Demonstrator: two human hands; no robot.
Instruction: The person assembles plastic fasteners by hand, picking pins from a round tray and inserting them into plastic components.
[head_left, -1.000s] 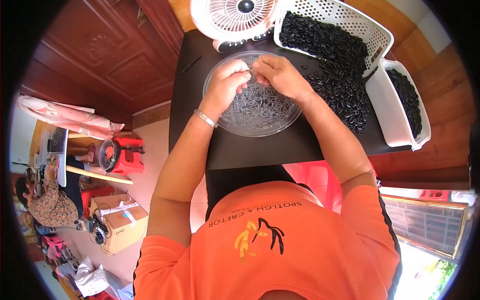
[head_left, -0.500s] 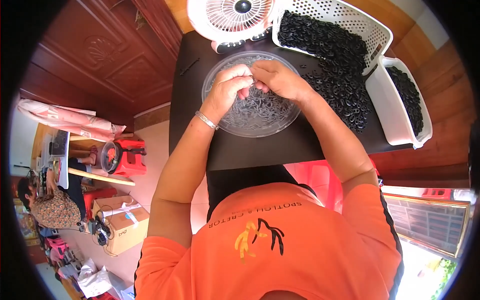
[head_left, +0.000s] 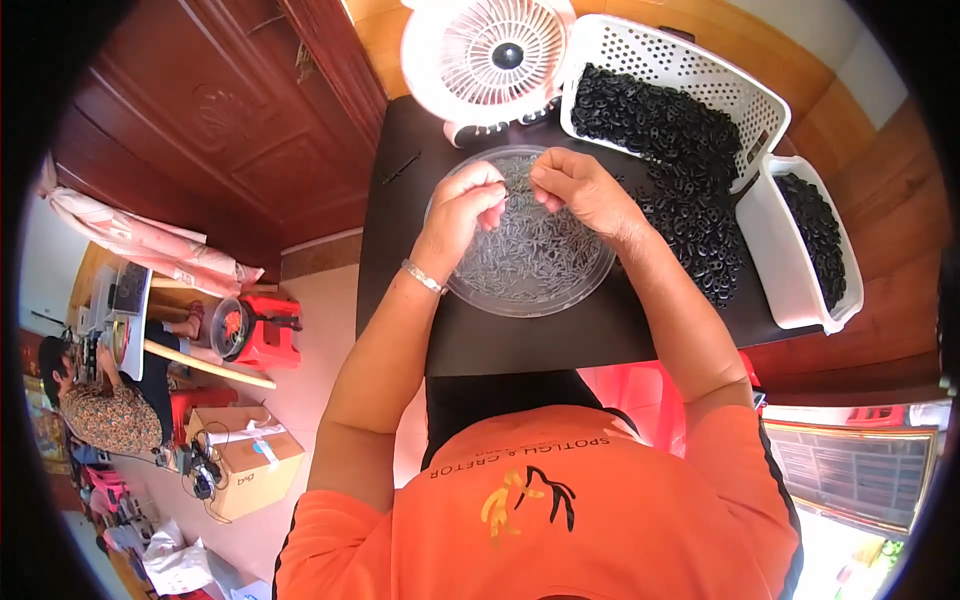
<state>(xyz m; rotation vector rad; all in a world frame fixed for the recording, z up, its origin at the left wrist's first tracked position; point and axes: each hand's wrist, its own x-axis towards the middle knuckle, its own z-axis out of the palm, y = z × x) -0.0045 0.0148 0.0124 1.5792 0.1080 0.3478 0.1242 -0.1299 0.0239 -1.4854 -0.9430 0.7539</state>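
Note:
Both hands are over a round clear tray (head_left: 530,311) filled with small, thin grey translucent pieces (head_left: 535,255). My left hand (head_left: 463,210), with a silver bracelet at the wrist, is closed in a pinch above the tray's left side. Across a small gap, my right hand (head_left: 582,192) also has its fingers pinched together, over the tray's right side. Whatever lies between the fingertips of either hand is too small to make out. To the right of the tray, a heap of small black oval parts (head_left: 690,235) with holes spreads over the dark table (head_left: 500,350).
A white perforated basket (head_left: 755,98) lies tipped at the back, black parts spilling out. Beside it stands a white bin (head_left: 768,262) of the same parts. A pink-and-white fan (head_left: 488,60) sits behind the tray. At far left, another person (head_left: 110,415) sits near a cardboard box (head_left: 262,465).
My hands were together, fingertips touching; now they are apart, each still pinched. The whole view has shifted a little, so the table appears lower.

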